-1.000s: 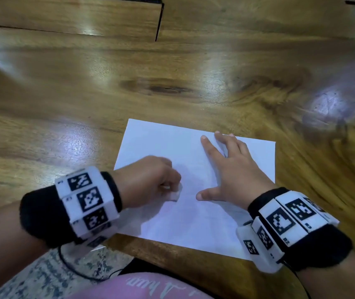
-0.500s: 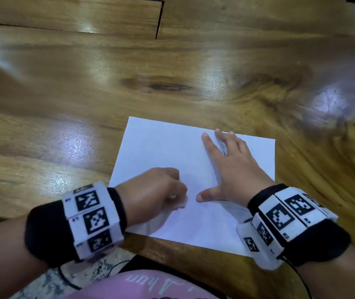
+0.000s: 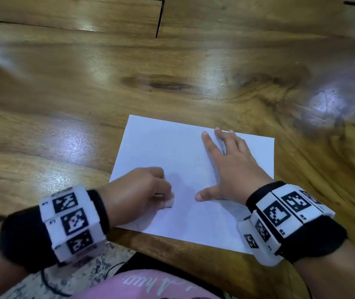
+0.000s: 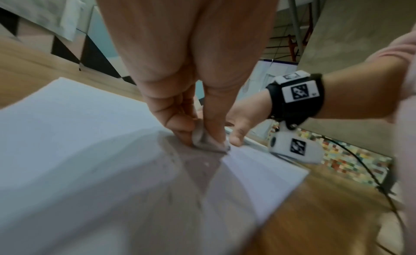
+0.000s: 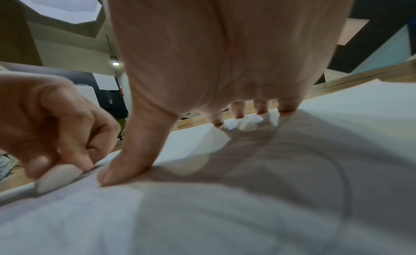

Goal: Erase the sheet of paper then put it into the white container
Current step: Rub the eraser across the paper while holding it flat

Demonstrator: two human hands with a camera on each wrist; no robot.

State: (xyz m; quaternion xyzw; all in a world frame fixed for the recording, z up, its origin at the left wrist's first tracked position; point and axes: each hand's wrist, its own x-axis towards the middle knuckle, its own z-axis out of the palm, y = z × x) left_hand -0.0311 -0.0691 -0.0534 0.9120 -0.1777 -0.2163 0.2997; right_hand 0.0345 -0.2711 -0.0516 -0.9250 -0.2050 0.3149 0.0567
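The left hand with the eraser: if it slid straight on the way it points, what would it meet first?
Probably the thumb of the right hand, spread flat on the paper. The left hand holds the eraser just short of it; depth is unclear.

white script lettering on pink shirt [image 3: 150, 285], upside down, unreadable, small digit "3" on left wristband [image 3: 68, 225]

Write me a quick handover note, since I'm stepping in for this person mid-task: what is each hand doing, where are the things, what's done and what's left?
Left hand: pinching a small white eraser, its tip pressed on the white sheet of paper.
Right hand: flat, fingers spread, pinning the sheet to the glossy wooden table.
Sheet: lies flat near the table's front edge.
Done: erasing is under way; the head view shows no clear marks, though the picture is too soft to be sure.
Left: finish erasing, then put the sheet into the white container, which no view shows.
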